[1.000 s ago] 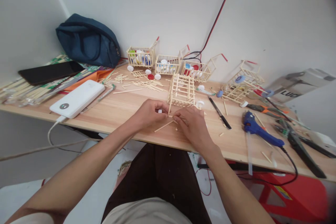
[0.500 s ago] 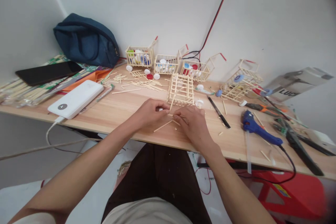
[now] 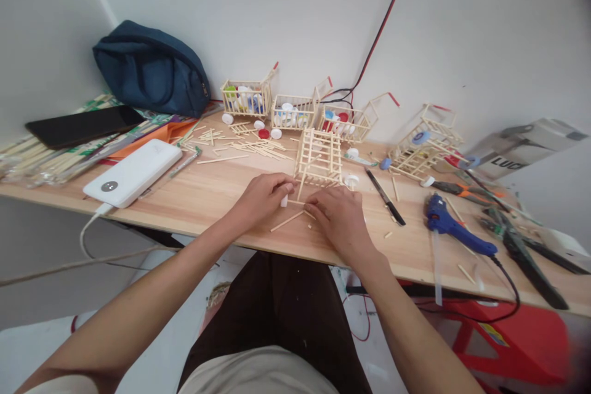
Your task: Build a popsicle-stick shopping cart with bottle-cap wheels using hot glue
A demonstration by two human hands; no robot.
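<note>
My left hand (image 3: 265, 197) is closed in a pinch above the table, by the near left corner of an upturned basket frame (image 3: 318, 160) of glued wooden sticks. A small white piece (image 3: 284, 201) shows beneath its fingertips; what exactly they grip is unclear. Just right of it, my right hand (image 3: 339, 215) is bent low over the tabletop, its fingers pressed together on a thin wooden stick (image 3: 298, 202). Another loose stick (image 3: 286, 221) lies in front of the hands. A white bottle cap (image 3: 351, 180) is beside the frame, behind the right hand.
Several small stick-built carts (image 3: 247, 98) with bottle caps line the wall. Cut sticks (image 3: 261, 148) are scattered at centre left. A white power bank (image 3: 133, 173), a phone (image 3: 85, 126) and a blue bag (image 3: 150, 71) are left; a black pen (image 3: 385, 196), blue glue gun (image 3: 455, 228) and pliers (image 3: 526, 252) right.
My left fingertips have shifted slightly left and away from the stick, and the white piece shows more below them. My right hand stays almost where it was.
</note>
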